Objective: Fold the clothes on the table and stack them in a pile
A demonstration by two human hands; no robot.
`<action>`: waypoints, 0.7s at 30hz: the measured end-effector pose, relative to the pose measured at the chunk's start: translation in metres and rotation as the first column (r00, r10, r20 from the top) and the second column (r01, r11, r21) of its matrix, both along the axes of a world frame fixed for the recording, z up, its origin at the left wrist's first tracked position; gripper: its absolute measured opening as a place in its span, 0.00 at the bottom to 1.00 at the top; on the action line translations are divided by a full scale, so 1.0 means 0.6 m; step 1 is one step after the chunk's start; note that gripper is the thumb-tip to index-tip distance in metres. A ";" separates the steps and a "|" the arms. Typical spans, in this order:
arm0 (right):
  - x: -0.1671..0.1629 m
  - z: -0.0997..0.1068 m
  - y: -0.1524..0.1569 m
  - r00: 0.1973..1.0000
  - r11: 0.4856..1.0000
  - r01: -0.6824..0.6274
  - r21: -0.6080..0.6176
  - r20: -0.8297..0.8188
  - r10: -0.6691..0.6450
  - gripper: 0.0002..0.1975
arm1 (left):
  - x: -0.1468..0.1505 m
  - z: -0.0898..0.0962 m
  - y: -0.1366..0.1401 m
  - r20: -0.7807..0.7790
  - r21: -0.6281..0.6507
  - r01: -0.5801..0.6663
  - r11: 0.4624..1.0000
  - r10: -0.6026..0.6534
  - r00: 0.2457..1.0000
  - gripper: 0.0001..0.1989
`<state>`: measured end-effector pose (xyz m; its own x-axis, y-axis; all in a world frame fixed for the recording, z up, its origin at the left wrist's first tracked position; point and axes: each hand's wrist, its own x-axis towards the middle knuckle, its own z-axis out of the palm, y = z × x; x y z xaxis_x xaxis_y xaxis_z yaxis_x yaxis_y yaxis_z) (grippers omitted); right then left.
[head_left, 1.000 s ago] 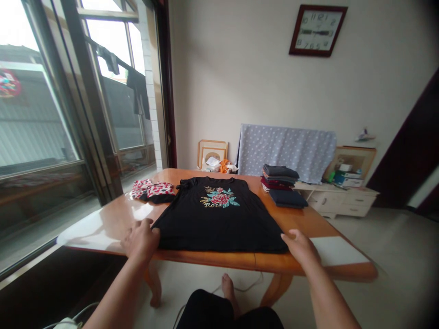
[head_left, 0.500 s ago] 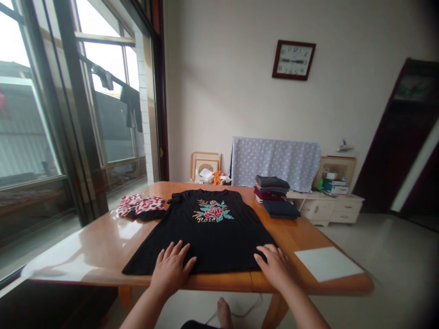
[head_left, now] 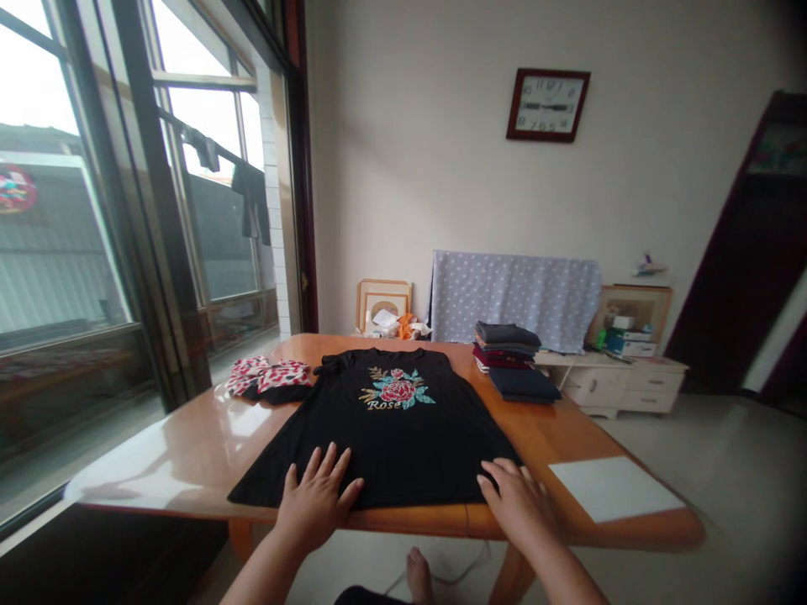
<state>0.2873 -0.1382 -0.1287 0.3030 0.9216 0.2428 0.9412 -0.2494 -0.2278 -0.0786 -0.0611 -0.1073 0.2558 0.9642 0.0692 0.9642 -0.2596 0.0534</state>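
A black T-shirt with a red rose print and the word "Rose" lies spread flat on the wooden table, its hem toward me. My left hand rests palm down on the lower left part of the hem, fingers spread. At the lower right corner of the shirt, my right hand lies with its fingertips on the fabric, fingers slightly bent and apart. Neither hand grips the cloth. The sleeve on the left looks bunched.
Left of the shirt sits a crumpled red-and-white patterned garment. Stacked folded clothes and a folded navy garment lie at the right. A white sheet is near the right end of the wooden table. A white cabinet stands behind.
The view has turned slightly left, so the scene sits farther right. My right hand has slid a little to the right along the hem; my left hand stays on the shirt.
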 end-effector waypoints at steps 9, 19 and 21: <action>-0.005 -0.001 -0.007 1.000 1.000 0.007 0.027 0.025 -0.008 0.21 | 0.003 0.003 0.000 -0.005 -0.003 0.001 1.000 -0.001 1.000 0.34; -0.014 -0.010 -0.024 0.999 0.999 0.020 0.047 0.025 -0.021 0.22 | -0.002 0.014 -0.024 0.045 -0.001 0.004 1.000 -0.004 0.999 0.31; -0.013 -0.012 -0.025 1.000 0.999 0.014 0.039 0.022 -0.015 0.22 | -0.002 0.016 -0.029 0.039 -0.003 -0.002 1.000 0.003 0.999 0.31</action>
<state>0.2795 -0.1531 -0.1356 0.3103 0.9070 0.2846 0.9425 -0.2544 -0.2169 -0.0799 -0.0785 -0.0979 0.2505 0.9651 0.0762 0.9620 -0.2570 0.0922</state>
